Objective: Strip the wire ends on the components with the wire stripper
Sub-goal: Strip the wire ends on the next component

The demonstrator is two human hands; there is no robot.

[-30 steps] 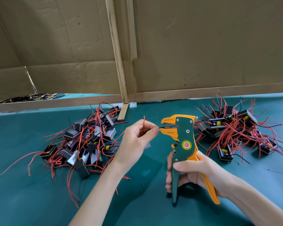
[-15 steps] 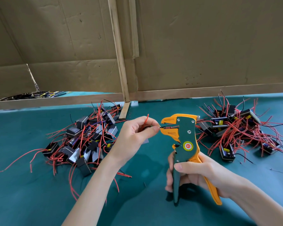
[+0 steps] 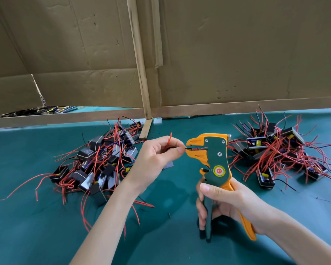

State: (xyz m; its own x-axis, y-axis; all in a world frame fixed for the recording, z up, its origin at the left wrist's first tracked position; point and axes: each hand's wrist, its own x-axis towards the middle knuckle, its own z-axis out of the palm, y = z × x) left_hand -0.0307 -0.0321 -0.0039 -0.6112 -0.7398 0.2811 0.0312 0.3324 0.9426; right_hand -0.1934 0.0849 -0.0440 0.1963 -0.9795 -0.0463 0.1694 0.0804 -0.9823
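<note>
Two heaps of wired components lie on the green mat (image 3: 36,236): the left heap (image 3: 103,161) at centre left, the right heap (image 3: 275,150) at the right edge. At frame centre the left hand (image 3: 157,159) pinches a black wire (image 3: 186,148) between thumb and forefinger, its tip in the orange jaws of the wire stripper (image 3: 216,161); what seems its component (image 3: 169,165) shows just below that palm, mostly hidden. Lower right, the right hand (image 3: 227,203) curls its fingers round the stripper's handles.

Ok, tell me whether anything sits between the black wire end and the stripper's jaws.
Nothing visible does. The left hand pinches the black wire end, whose tip reaches the orange jaws of the wire stripper; the red wire sticks up above that hand, clear of the path.
</note>
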